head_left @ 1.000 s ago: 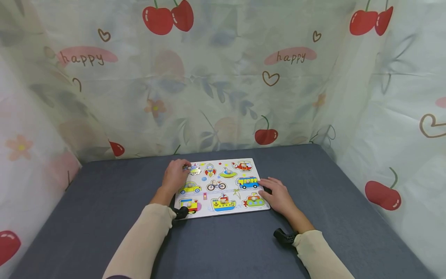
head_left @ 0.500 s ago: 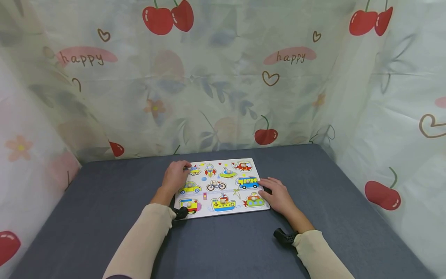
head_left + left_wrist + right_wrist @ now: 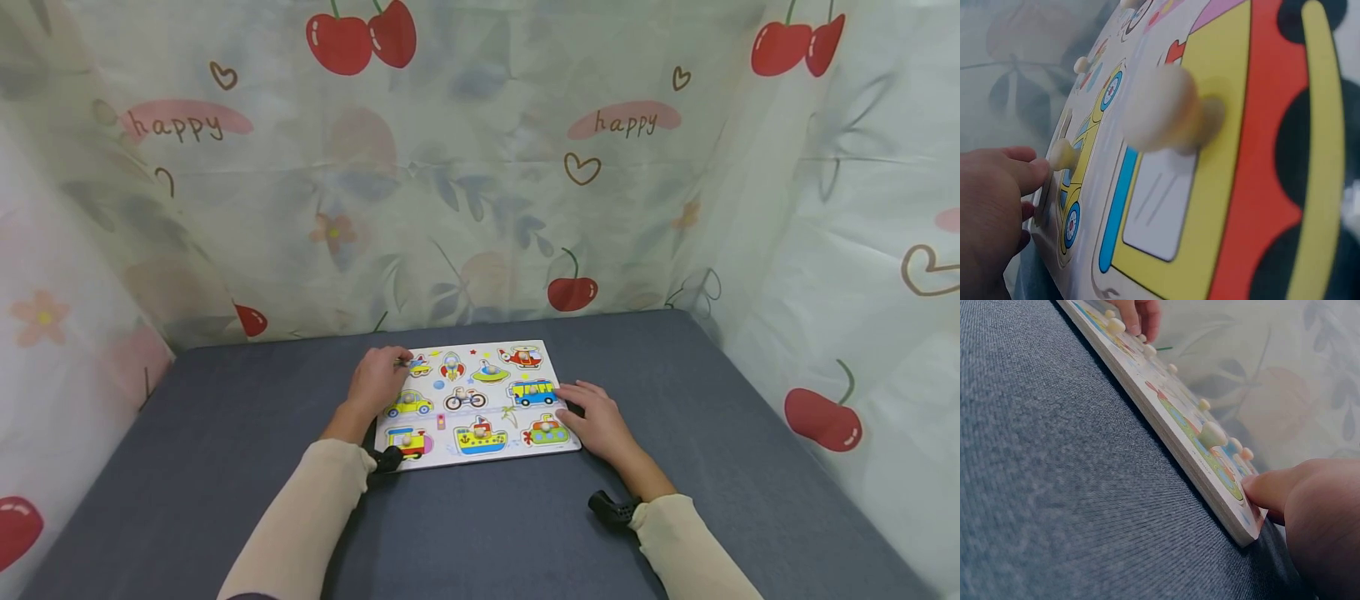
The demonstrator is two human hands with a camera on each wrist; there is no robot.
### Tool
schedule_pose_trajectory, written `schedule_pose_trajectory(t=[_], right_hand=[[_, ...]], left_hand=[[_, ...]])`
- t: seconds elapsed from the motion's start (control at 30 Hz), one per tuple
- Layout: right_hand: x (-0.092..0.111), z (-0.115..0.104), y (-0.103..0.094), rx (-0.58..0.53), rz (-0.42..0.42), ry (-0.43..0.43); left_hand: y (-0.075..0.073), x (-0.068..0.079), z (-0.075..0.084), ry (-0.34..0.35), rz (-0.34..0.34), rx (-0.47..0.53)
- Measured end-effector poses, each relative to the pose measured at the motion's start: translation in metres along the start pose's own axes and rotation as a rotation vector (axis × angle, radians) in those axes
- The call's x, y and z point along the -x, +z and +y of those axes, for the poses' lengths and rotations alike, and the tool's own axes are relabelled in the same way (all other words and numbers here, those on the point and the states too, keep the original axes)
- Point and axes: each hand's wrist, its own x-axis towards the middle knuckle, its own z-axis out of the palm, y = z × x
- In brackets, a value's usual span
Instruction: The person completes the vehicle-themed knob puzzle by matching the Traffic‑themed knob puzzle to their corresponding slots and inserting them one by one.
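A white wooden knob puzzle board [image 3: 487,407] with vehicle pictures lies flat on the dark table. My left hand [image 3: 377,379] is at its far left corner, thumb and fingertips pinching the airplane piece [image 3: 421,367]; the fingers partly cover it, and whether it sits flush I cannot tell. In the left wrist view, the fingertips are just beyond the yellow car piece [image 3: 1075,175], with the train piece [image 3: 1222,162] large in front. At the right edge, my right hand [image 3: 598,421] rests with thumb and forefinger extended against the board, beside the bus piece [image 3: 533,392] and submarine piece [image 3: 546,431].
Rocket [image 3: 453,367], flying saucer [image 3: 491,372], helicopter [image 3: 522,357], bicycle [image 3: 465,400] and ship [image 3: 481,436] pieces sit on the board, each with a knob. The dark cloth-covered table [image 3: 480,533] surrounds it. A printed curtain [image 3: 465,208] hangs behind and at both sides.
The airplane piece was tilted and shiny under the left fingertips a second ago; it now lies lower and flatter. The left hand shifted slightly toward me. The right hand stays put.
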Motion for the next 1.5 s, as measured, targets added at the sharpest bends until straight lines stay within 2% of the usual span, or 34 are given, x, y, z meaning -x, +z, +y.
schedule_pose_trajectory(t=[0.7, 0.97, 1.17, 1.33, 1.5], right_hand=[[-0.002, -0.002, 0.004, 0.002, 0.005, -0.02], [-0.004, -0.002, 0.004, -0.001, -0.003, -0.036], [-0.005, 0.002, 0.001, -0.03, -0.018, -0.005], [-0.003, 0.007, -0.007, -0.075, -0.033, 0.034], [0.006, 0.01, -0.017, -0.063, 0.002, 0.01]], left_hand=[[-0.008, 0.008, -0.007, 0.021, -0.007, -0.05], [-0.01, 0.017, -0.009, 0.046, 0.001, -0.044], [-0.015, 0.028, -0.009, 0.081, 0.017, -0.015], [-0.02, 0.042, -0.017, 0.139, 0.061, -0.038], [-0.028, 0.057, -0.03, 0.213, 0.146, -0.157]])
